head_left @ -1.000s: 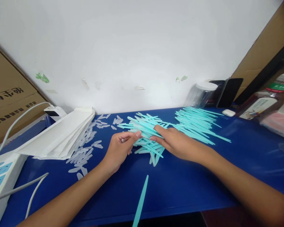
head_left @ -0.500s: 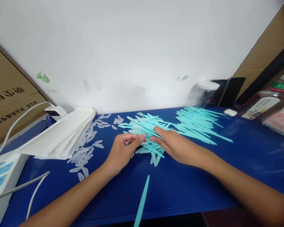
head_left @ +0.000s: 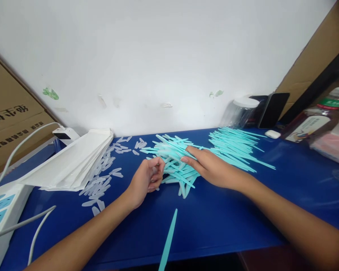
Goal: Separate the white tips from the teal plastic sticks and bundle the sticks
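Right hand (head_left: 211, 169) flat, fingers spread, pressing on the near heap of teal sticks (head_left: 173, 160) on the blue bench (head_left: 214, 222). Left hand (head_left: 145, 180) curled narrow just beside that heap's left edge; whether anything is pinched inside, cannot tell. Beyond the right hand, a second, tidier teal pile (head_left: 234, 146). Left of the left hand, clear caps (head_left: 101, 180) and white sleeves (head_left: 73, 162). Nearer than both hands, one lone stick (head_left: 168, 241).
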A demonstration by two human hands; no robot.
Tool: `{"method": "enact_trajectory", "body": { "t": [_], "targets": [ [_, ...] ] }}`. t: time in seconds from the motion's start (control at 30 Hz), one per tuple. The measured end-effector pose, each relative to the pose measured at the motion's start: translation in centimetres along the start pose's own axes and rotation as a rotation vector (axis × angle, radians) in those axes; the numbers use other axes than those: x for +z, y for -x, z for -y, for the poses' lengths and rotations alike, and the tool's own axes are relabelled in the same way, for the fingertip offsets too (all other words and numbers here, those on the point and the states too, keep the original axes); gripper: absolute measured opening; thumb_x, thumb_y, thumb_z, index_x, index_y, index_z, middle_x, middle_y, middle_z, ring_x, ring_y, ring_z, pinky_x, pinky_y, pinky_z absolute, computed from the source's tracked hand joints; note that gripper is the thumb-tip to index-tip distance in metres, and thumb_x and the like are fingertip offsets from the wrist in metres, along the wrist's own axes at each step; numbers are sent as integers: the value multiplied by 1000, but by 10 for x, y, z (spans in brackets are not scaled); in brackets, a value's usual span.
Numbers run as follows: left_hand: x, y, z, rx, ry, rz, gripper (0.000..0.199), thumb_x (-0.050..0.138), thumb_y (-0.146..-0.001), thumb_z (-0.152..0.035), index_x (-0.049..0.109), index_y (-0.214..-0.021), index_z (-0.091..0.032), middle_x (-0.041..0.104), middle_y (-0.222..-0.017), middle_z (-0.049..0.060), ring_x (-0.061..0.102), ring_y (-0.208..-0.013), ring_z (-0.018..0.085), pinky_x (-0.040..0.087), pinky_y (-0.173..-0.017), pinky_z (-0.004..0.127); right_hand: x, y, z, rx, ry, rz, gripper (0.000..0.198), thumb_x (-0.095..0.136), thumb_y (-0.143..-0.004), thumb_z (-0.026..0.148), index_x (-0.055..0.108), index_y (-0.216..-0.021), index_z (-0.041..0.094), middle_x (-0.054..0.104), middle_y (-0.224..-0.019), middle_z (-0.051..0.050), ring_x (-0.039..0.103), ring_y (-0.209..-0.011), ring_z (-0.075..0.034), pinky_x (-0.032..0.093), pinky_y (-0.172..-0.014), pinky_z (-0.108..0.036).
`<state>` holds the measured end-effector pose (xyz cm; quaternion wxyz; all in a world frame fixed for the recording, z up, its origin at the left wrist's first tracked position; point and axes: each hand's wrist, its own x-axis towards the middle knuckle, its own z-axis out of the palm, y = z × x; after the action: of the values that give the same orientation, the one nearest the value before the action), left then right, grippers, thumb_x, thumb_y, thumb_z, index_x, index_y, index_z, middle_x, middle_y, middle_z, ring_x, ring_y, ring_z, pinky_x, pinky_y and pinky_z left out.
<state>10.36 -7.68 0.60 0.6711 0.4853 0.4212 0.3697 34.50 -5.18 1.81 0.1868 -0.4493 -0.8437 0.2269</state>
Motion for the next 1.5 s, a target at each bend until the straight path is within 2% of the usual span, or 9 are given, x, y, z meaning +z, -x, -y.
{"method": "enact_trajectory", "body": {
  "t": [0.1, 0.23, 0.47, 0.63, 0.77, 0.97, 1.17, 1.33, 1.5],
  "targets": [
    [-2, 1, -4, 59, 26, -29, 16, 49, -90, -36, 46, -82, -23, 32, -65, -7, 19, -46, 8, 13, -45, 22, -1, 0, -2, -17, -84, -3, 39, 41, -114, 55, 41, -90, 25, 46, -77, 3, 44, -67, -17, 33, -64, -32],
    [-5, -1, -5, 198, -65, -109, 31, 61, -102, -48, 48, -88, -23, 37, -67, -9, 23, -47, 6, 18, -44, 20, -5, 0, -3, -26, -355, 59, 45, 43, -113, 61, 45, -88, 24, 43, -77, 5, 44, -66, -15, 38, -64, -29],
    [-16, -5, -9, 520, -316, -415, 37, 58, -106, -59, 59, -104, -22, 63, -63, -3, 36, -48, 9, 27, -46, 22, -10, -1, -13, 16, -555, 145, 54, 49, -108, 69, 43, -80, 24, 43, -60, 8, 38, -51, -10, 35, -53, -26],
    [-12, 0, -16, 523, -248, -392, 49, 54, -106, -59, 47, -74, -23, 39, -55, -5, 32, -48, 11, 24, -46, 24, -10, 0, -14, 83, -680, 262, 56, 54, -103, 75, 53, -84, 21, 43, -61, 8, 38, -53, -11, 37, -50, -25],
    [-16, 2, -25, 535, -188, -373, 38, 53, -101, -42, 49, -69, -22, 31, -61, -4, 26, -47, 10, 18, -44, 25, -12, 0, -11, 110, -686, 301, 58, 54, -101, 76, 59, -91, 20, 43, -62, 7, 39, -54, -11, 37, -49, -24],
    [-25, 2, -31, 494, -330, -363, 31, 63, -100, -45, 78, -97, -19, 49, -70, -2, 27, -47, 8, 19, -43, 27, -14, 1, -9, 114, -634, 319, 58, 52, -103, 76, 60, -93, 19, 44, -63, 7, 38, -53, -10, 38, -50, -24],
    [-30, -4, -24, 541, -457, -396, 34, 78, -95, -48, 81, -114, -20, 81, -93, 5, 43, -47, 5, 34, -45, 23, -15, 2, -9, 57, -610, 343, 55, 51, -105, 73, 60, -92, 20, 45, -63, 7, 40, -53, -10, 38, -52, -24],
    [-33, -8, -23, 602, -451, -419, 31, 93, -81, -41, 82, -97, -17, 85, -95, 10, 79, -88, 22, 59, -78, 28, -16, 3, -8, 46, -602, 345, 56, 51, -104, 74, 58, -90, 21, 44, -64, 7, 40, -54, -11, 38, -53, -25],
    [-33, -7, -23, 658, -615, -484, 32, 80, -94, -48, 80, -105, -18, 84, -96, 9, 77, -81, 21, 54, -65, 27, -16, 3, -9, 36, -601, 349, 56, 51, -104, 74, 57, -88, 21, 44, -64, 7, 39, -54, -10, 36, -52, -25]
  ]
}}
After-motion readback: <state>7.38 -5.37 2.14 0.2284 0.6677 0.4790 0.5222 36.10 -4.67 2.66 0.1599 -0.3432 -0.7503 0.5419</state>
